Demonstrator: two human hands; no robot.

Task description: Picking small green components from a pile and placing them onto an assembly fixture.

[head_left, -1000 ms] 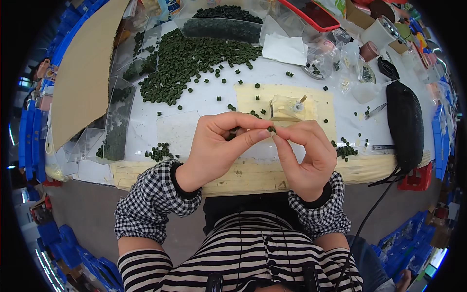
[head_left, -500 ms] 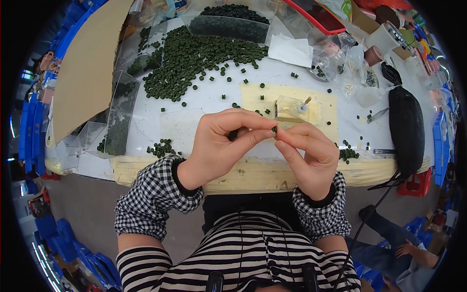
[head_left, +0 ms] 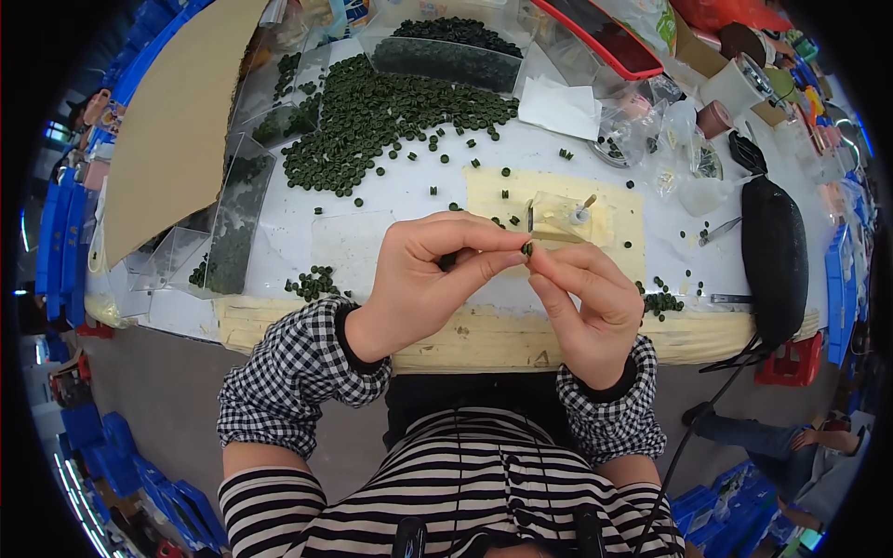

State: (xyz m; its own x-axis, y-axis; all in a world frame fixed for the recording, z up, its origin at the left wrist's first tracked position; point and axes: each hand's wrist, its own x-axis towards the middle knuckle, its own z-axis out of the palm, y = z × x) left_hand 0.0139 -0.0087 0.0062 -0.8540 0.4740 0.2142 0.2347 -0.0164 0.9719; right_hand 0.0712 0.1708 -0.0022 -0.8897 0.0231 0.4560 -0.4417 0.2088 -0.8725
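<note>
Between the fingertips of both hands is a small dark green spool-shaped piece (head_left: 527, 249). My left hand (head_left: 423, 279) pinches it with thumb and forefinger from the left; the other fingers are curled, and something dark shows in the gap behind them. My right hand (head_left: 588, 302) pinches the same piece from the right. Just beyond the fingers stands a cream taped block (head_left: 555, 212) with a thin upright peg. A large pile of matching green pieces (head_left: 372, 130) spreads over the white tabletop at the far left.
Clear plastic trays (head_left: 445, 63) hold more pieces. Cardboard (head_left: 172, 139) leans at left. A red-edged phone (head_left: 609, 42), white paper (head_left: 560, 107) and a black pouch (head_left: 774, 251) lie around the far and right sides. Another person (head_left: 791, 446) sits at lower right.
Both hands keep their pinch on the small piece, with only a slight shift of the fingers. The whole view has moved a little; the other person at lower right has changed posture.
</note>
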